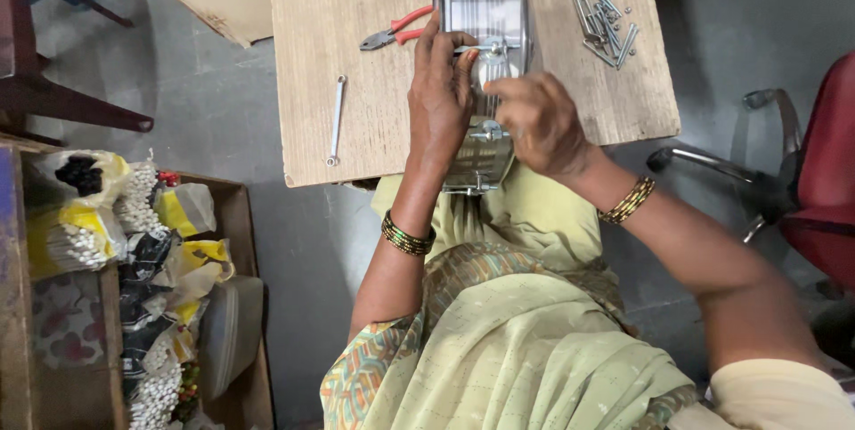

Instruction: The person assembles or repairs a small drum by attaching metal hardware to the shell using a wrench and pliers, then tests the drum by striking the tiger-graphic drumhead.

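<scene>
A shiny ribbed metal drum shell [481, 3] with small lug fittings lies on a low wooden table [312, 127], its near end over my lap. My left hand [438, 96] rests on the shell's left side, fingers curled around a lug fitting [492, 49]. My right hand [539, 118] is just right of it, fingertips pinched at the shell's middle near another fitting [488, 133]. What the fingers pinch is hidden.
Red-handled pliers [392, 31] and a small spanner [336, 118] lie left of the shell. Several long bolts [604, 12] are piled at the table's right. A wooden box of bagged white pieces [142, 252] stands at left, a red chair [819, 172] at right.
</scene>
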